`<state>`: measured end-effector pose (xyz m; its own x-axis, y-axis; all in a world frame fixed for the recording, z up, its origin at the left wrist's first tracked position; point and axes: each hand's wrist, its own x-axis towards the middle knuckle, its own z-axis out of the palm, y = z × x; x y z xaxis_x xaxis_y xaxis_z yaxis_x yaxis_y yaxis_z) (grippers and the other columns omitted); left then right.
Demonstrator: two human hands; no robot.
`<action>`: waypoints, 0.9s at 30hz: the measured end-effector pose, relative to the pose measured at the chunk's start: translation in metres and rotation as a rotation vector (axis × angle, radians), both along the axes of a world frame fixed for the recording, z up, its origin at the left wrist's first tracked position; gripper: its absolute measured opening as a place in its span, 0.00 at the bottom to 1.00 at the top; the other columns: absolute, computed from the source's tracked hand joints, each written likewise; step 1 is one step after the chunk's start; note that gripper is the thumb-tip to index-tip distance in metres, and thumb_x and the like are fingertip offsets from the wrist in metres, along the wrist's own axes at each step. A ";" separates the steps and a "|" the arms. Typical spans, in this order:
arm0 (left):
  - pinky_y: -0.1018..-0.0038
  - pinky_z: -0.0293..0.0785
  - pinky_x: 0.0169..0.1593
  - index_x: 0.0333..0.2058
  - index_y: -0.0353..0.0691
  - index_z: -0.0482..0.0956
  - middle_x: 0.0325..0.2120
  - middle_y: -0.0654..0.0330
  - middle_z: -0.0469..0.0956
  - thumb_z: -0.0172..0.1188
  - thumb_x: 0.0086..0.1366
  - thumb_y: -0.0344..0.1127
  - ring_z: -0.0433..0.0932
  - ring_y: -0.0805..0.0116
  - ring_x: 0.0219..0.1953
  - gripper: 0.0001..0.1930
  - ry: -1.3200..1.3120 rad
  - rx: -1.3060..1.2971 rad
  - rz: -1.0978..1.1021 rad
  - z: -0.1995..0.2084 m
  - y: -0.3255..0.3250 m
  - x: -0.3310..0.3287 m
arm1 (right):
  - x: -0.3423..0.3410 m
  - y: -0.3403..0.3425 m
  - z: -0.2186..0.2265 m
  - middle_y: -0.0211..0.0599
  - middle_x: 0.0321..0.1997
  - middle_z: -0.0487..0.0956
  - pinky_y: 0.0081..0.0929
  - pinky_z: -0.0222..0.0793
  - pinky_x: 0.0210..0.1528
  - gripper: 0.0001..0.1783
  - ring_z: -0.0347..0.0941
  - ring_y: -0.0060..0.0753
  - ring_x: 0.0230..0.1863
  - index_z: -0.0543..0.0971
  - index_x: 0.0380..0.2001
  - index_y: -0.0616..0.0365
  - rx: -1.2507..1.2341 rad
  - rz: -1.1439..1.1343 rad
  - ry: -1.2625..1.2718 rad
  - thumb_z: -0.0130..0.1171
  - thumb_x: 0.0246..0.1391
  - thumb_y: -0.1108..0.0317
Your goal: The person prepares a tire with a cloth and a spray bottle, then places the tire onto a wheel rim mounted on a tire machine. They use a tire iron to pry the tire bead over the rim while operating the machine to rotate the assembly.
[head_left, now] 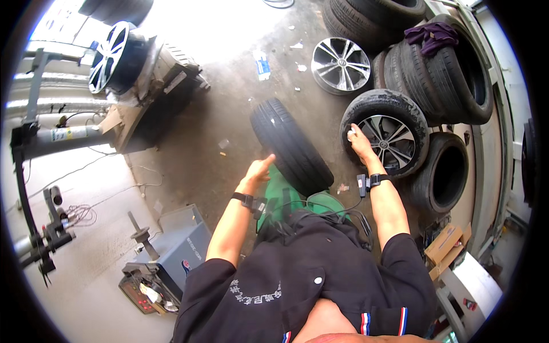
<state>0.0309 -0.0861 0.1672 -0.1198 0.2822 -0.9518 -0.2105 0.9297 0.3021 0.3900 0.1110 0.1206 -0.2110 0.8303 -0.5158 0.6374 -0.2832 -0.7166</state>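
Note:
A black tyre (291,146) stands on its tread in front of my green-trousered legs, tilted to one side. My left hand (261,167) is at that tyre's near left edge, its fingers curled; whether they grip the edge is hard to see. Farther right, a tyre fitted on a spoked wheel (420,108) lies with its face up, its sidewall marked with pale smears. Over the left part of this wheel is my right hand (359,143), closed, with a small whitish spot at the fingertips that I cannot make out. Both wrists wear black straps with small devices and cables.
A bare alloy rim (342,66) lies beyond the fitted wheel. Stacked tyres (412,74), one under a purple cloth (432,37), and another tyre (440,171) line the right. A tyre-changing machine (143,114) carrying a rim and a grey-blue machine (171,246) stand left.

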 end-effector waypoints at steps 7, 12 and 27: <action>0.60 0.72 0.59 0.63 0.11 0.49 0.64 0.29 0.58 0.67 0.52 0.69 0.67 0.43 0.62 0.64 0.028 -0.083 -0.143 -0.141 0.026 0.006 | -0.030 -0.040 -0.056 0.40 0.44 0.82 0.24 0.75 0.34 0.36 0.79 0.20 0.37 0.66 0.68 0.39 -0.114 -0.414 -0.148 0.49 0.58 0.81; 0.57 0.58 0.67 0.55 0.11 0.52 0.59 0.24 0.59 0.69 0.50 0.69 0.61 0.38 0.64 0.61 0.273 0.026 0.004 -0.142 0.051 0.012 | -0.108 -0.095 -0.129 0.46 0.45 0.84 0.36 0.74 0.48 0.23 0.82 0.44 0.43 0.75 0.57 0.53 0.122 -0.222 -0.443 0.58 0.58 0.72; 0.59 0.51 0.73 0.68 0.20 0.39 0.69 0.30 0.47 0.74 0.46 0.65 0.49 0.43 0.72 0.70 0.300 0.215 0.031 -0.130 0.141 -0.197 | -0.313 0.076 -0.150 0.44 0.35 0.84 0.36 0.74 0.43 0.15 0.82 0.37 0.37 0.77 0.39 0.64 0.149 -0.494 -0.114 0.59 0.60 0.61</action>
